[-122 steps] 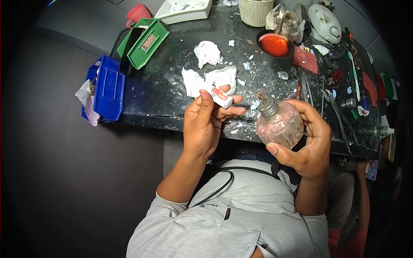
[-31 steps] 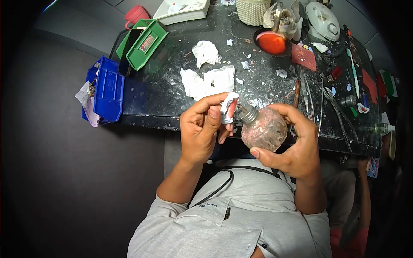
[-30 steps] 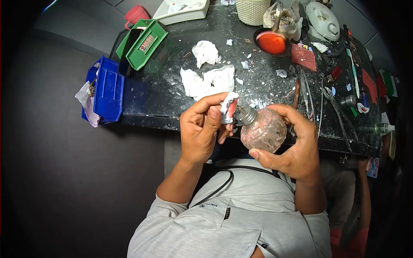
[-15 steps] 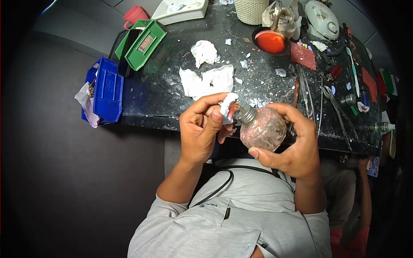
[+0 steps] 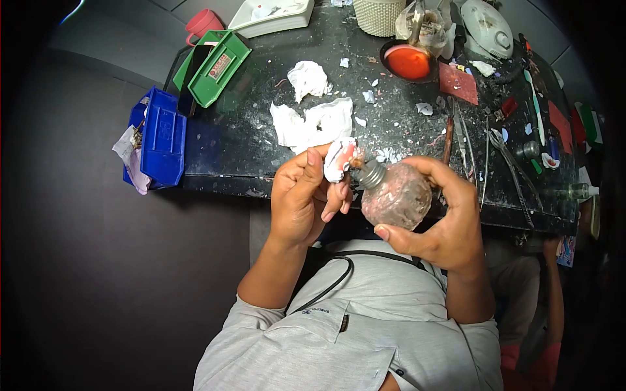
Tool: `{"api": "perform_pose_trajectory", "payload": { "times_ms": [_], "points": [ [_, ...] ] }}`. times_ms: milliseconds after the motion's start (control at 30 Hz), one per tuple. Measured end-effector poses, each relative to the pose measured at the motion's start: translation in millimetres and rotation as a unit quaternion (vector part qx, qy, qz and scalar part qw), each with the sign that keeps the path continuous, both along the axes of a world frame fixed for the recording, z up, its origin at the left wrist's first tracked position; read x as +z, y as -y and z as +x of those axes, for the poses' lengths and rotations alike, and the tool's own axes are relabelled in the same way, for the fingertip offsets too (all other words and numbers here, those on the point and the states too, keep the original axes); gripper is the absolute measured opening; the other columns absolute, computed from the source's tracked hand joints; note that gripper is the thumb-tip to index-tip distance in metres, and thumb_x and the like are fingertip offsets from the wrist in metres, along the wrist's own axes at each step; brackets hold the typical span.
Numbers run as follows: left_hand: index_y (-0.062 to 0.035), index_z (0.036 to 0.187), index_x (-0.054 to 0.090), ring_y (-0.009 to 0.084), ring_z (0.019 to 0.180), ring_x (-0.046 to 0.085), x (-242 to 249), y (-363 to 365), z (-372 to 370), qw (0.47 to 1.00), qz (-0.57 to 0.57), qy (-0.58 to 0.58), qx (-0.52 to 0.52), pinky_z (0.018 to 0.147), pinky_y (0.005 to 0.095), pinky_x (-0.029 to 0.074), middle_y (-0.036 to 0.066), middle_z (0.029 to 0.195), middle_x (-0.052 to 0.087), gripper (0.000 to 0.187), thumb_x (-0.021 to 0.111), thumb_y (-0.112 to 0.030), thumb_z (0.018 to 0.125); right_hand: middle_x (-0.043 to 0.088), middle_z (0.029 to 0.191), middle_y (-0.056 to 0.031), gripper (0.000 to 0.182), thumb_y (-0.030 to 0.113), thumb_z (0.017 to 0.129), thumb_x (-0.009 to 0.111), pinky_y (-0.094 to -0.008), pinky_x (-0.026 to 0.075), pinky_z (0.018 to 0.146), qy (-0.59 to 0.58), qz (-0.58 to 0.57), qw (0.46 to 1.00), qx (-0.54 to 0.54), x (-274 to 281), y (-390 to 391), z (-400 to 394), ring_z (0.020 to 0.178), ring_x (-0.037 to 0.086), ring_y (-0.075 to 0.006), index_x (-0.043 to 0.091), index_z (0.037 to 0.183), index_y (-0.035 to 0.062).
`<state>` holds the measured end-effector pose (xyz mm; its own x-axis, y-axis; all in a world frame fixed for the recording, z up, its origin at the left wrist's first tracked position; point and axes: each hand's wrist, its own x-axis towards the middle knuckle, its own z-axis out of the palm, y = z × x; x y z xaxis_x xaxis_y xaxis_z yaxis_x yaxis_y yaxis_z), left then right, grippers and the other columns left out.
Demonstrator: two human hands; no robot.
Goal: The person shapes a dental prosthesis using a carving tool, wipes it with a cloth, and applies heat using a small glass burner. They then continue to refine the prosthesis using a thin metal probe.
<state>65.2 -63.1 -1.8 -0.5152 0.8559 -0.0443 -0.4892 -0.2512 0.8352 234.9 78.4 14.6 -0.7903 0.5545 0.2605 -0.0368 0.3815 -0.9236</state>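
Observation:
My left hand [image 5: 293,205] holds a small white plaster dental cast with pink wax on it [image 5: 340,159], the fingers behind it and the thumb raised at its left side. Wrapped around a faceted glass spirit lamp [image 5: 399,195] is my right hand [image 5: 456,218], thumb below and fingers above. The lamp tilts to the left, its metal neck [image 5: 373,174] pointing at the cast, close to the pink wax. I cannot make out a flame. Beyond my left hand lie crumpled white sheets [image 5: 313,124] on the black table [image 5: 228,146].
A pan of red wax [image 5: 409,62] stands at the back. Metal tools [image 5: 515,169] and plaster scraps [image 5: 425,109] lie on the right. On the left are a green bin [image 5: 218,72] and, at the edge, a blue bin [image 5: 163,140]. Another person's arm [image 5: 554,293] shows at lower right.
The cast has turned in my left hand, so more of its pink wax faces up. My left thumb has lifted from its front. The lamp has shifted slightly left.

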Motion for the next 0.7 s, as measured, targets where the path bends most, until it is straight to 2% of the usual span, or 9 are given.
{"api": "perform_pose_trajectory", "payload": {
  "times_ms": [233,333,400,567,633,700],
  "points": [
    [0.0136,0.122,0.058,0.0066,0.044,0.044,-0.7,0.9,-0.7,1.000,0.008,-0.010,-0.012,0.052,0.0236,0.049,0.009,0.072,0.060,0.059,0.037,-0.040,0.111,0.072,0.094,-0.0141,0.068,0.025,0.057,0.095,-0.0329,0.057,0.077,0.004,-0.023,0.999,-0.022,-1.7,0.9,-3.3,0.083,0.071,-0.0206,0.065,0.110,-0.0051],
    [0.0176,0.128,0.052,0.0075,0.039,0.040,1.0,0.3,0.9,1.000,-0.018,-0.019,0.004,0.049,0.0271,0.047,0.008,0.066,0.056,0.063,0.034,-0.040,0.112,0.072,0.094,-0.0134,0.065,0.023,0.058,0.095,-0.0327,0.057,0.078,-0.004,-0.022,1.000,-0.013,1.7,0.4,-2.6,0.084,0.071,-0.0196,0.066,0.110,-0.0046],
    [0.0135,0.121,0.059,0.0066,0.043,0.044,-0.8,1.3,0.0,1.000,0.014,-0.007,-0.007,0.051,0.0237,0.049,0.009,0.071,0.060,0.060,0.037,-0.041,0.111,0.073,0.094,-0.0130,0.065,0.023,0.059,0.094,-0.0324,0.057,0.078,-0.004,-0.010,1.000,-0.011,0.5,0.2,-0.8,0.085,0.071,-0.0190,0.066,0.110,-0.0045],
    [0.0138,0.121,0.059,0.0065,0.043,0.044,-2.6,1.5,-0.5,1.000,0.011,-0.009,-0.011,0.051,0.0238,0.049,0.009,0.071,0.060,0.060,0.037,-0.041,0.111,0.073,0.093,-0.0125,0.064,0.023,0.059,0.094,-0.0318,0.057,0.078,-0.003,-0.008,1.000,-0.012,1.8,0.6,-2.4,0.084,0.071,-0.0181,0.066,0.110,-0.0043],
    [0.0139,0.121,0.059,0.0065,0.043,0.044,-2.4,1.4,-0.5,1.000,0.012,-0.011,-0.012,0.050,0.0238,0.049,0.009,0.071,0.060,0.060,0.037,-0.041,0.111,0.073,0.092,-0.0126,0.065,0.024,0.058,0.094,-0.0318,0.057,0.077,0.004,-0.048,0.999,-0.022,4.0,0.7,-3.0,0.083,0.071,-0.0181,0.066,0.110,-0.0042],
    [0.0140,0.121,0.059,0.0065,0.043,0.044,-1.8,1.5,-0.1,1.000,0.007,-0.009,-0.010,0.050,0.0238,0.049,0.009,0.071,0.060,0.060,0.036,-0.041,0.111,0.073,0.092,-0.0122,0.064,0.023,0.059,0.094,-0.0314,0.057,0.077,-0.002,-0.024,1.000,-0.019,3.0,-0.9,-1.9,0.083,0.071,-0.0175,0.066,0.109,-0.0042]
  ]
}}
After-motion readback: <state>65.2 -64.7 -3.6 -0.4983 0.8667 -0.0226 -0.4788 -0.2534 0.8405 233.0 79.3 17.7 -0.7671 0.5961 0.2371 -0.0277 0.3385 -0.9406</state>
